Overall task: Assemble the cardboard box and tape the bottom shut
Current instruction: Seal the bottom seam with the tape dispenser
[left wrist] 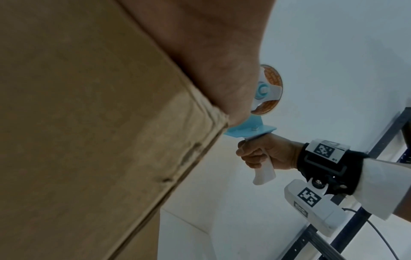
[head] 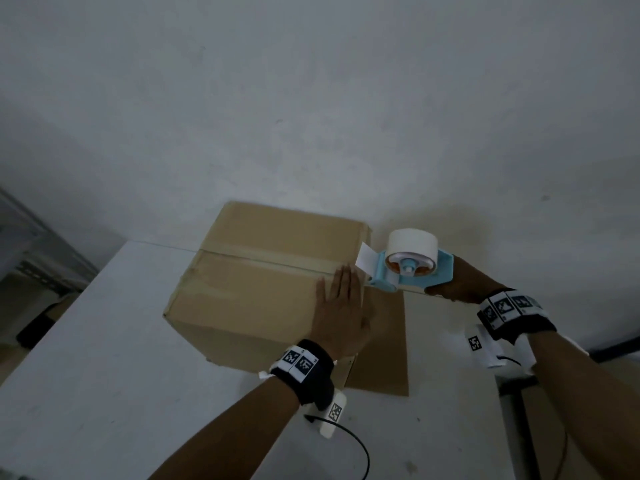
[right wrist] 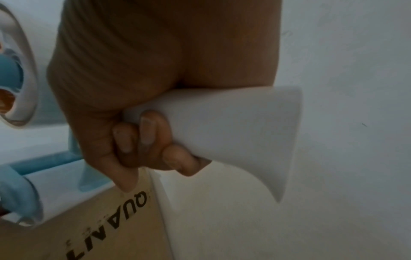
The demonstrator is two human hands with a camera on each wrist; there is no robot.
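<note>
A brown cardboard box (head: 249, 278) stands on the white table (head: 104, 375) with its closed flaps up and a strip of tape along the middle seam. My left hand (head: 341, 306) lies flat on the box top near its right edge, fingers straight. My right hand (head: 453, 289) grips the white handle (right wrist: 233, 130) of a light blue tape dispenser (head: 408, 268) carrying a white tape roll (head: 412, 242). The dispenser's front end sits at the box's right edge, just past my left fingertips. In the left wrist view the box side (left wrist: 89, 132) fills the left, and the right hand (left wrist: 262, 154) holds the dispenser (left wrist: 251, 130) beside it.
A flat piece of cardboard (head: 384, 341) lies on the table under and to the right of the box. A bare white wall (head: 311, 98) rises behind. Metal shelving (head: 31, 254) stands at the left, and a dark frame (left wrist: 378, 158) at the right. The table's right edge (head: 498, 393) is close to my right arm.
</note>
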